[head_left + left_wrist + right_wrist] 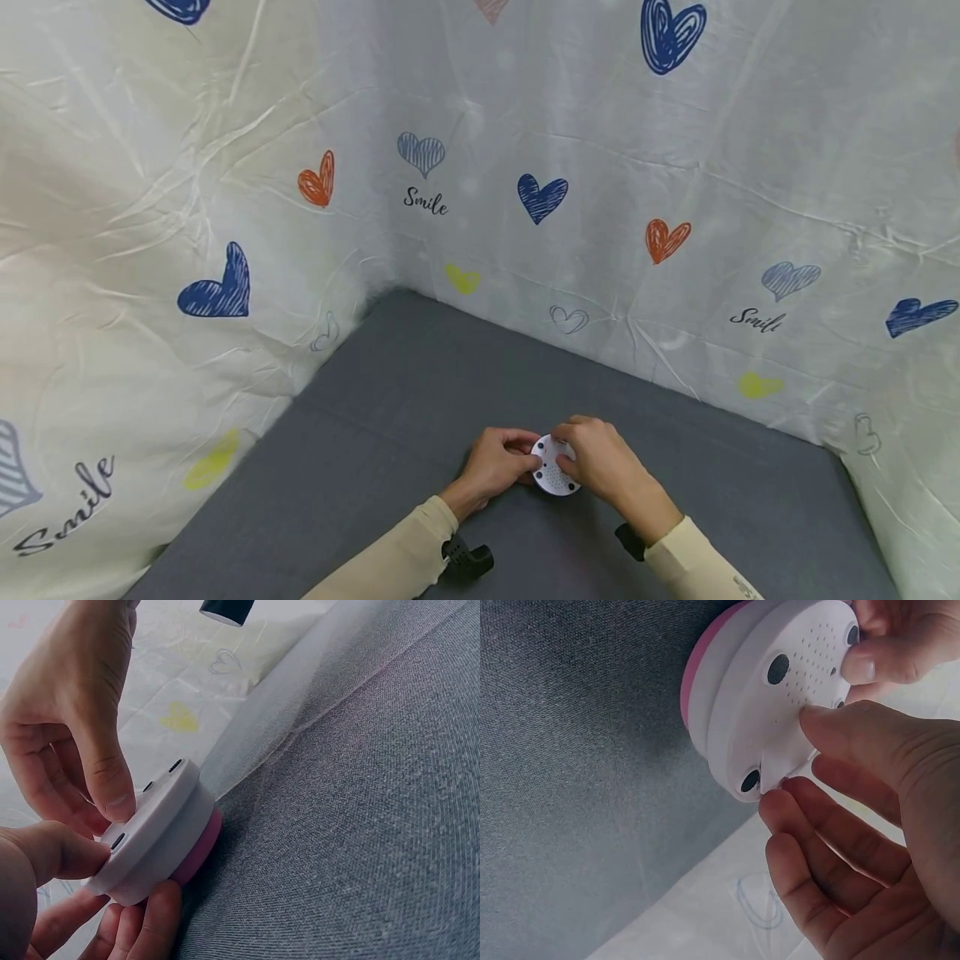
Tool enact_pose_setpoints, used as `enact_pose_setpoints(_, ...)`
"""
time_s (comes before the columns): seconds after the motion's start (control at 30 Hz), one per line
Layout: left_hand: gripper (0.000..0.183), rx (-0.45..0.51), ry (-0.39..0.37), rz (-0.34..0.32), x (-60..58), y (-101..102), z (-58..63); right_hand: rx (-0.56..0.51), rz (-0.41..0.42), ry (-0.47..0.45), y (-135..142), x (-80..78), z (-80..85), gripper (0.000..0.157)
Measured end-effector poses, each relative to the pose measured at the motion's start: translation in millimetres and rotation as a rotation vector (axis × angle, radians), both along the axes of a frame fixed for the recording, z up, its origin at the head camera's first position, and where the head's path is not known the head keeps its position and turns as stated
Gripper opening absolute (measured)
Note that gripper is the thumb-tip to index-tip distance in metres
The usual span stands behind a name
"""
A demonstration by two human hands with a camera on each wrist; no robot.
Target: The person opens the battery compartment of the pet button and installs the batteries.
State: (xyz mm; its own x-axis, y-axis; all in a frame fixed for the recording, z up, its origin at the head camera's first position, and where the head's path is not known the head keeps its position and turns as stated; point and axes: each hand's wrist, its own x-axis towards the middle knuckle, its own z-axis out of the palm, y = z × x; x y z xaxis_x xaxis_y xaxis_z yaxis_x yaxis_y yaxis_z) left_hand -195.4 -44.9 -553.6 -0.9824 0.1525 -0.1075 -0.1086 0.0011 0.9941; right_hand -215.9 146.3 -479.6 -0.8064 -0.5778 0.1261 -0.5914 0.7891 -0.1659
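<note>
A round white device [552, 482] with a pink band at its far side is held tilted, just above or touching the grey cloth. Its flat face, in the right wrist view, bears many small holes and several dark round feet [778, 669]. My left hand [491, 462] grips its left edge, thumb on the face and fingers underneath. From the right, my right hand [606, 468] presses its thumb on the face, fingertips at the rim. Between thumb and fingertips a small white flap [781, 756] stands slightly raised from the face.
A grey cloth surface [420, 383] spreads under both hands. White curtains [487, 108] printed with hearts and "Smile" rise behind it and at the sides. A black wrist mount [468, 558] sits on the left forearm, another dark one [630, 542] on the right.
</note>
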Motion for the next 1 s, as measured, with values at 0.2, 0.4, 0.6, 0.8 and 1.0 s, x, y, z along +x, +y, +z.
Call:
enact_pose_setpoints(0.2, 0.031, 0.018, -0.003, 0.003, 1.8, 2, 1.4, -0.021, -0.018, 0.007, 6, -1.4, 3.7, 0.020)
enact_pose_setpoints(0.4, 0.032, 0.022, 0.001, 0.011, 3.5, 4, 2.2, -0.149, -0.118, -0.125, 17, -10.3, 4.6, 0.012)
enact_pose_setpoints(0.6, 0.031, 0.001, -0.008, 0.020, 3.7, 5, 0.7, -0.286, -0.250, -0.422, 33, -17.9, -5.8, 0.020)
enact_pose_setpoints(0.8, 0.032, 0.000, 0.003, 0.020, 3.6, 5, -0.5, -0.510, -0.332, -0.797, 39, -16.0, -17.1, 0.042)
enact_pose_setpoints(1.0, 0.032, 0.000, -0.004, 0.017, 3.2, 5, 0.3, -0.593, -0.402, -0.867, 37, -15.3, -25.9, 0.040)
